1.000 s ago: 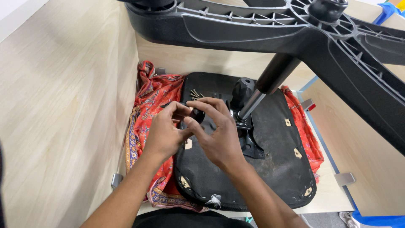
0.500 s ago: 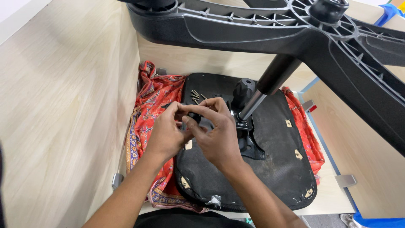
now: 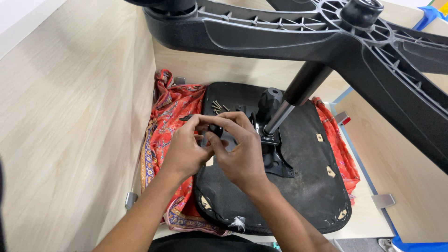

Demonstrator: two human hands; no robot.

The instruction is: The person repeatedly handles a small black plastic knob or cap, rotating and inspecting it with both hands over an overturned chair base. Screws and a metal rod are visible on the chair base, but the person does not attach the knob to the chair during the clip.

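Head view is showing the left hand (image 3: pixel 186 151) and right hand (image 3: pixel 238 151) pinching a small black part (image 3: pixel 213 130) between their fingertips; it is looking light, rigid, best gripped at its edges.

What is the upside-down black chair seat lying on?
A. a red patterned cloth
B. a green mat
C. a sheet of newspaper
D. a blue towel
A. The black chair seat lies on a red patterned cloth that sticks out along its left and right sides, while both hands, left hand and right hand, work together just above it.
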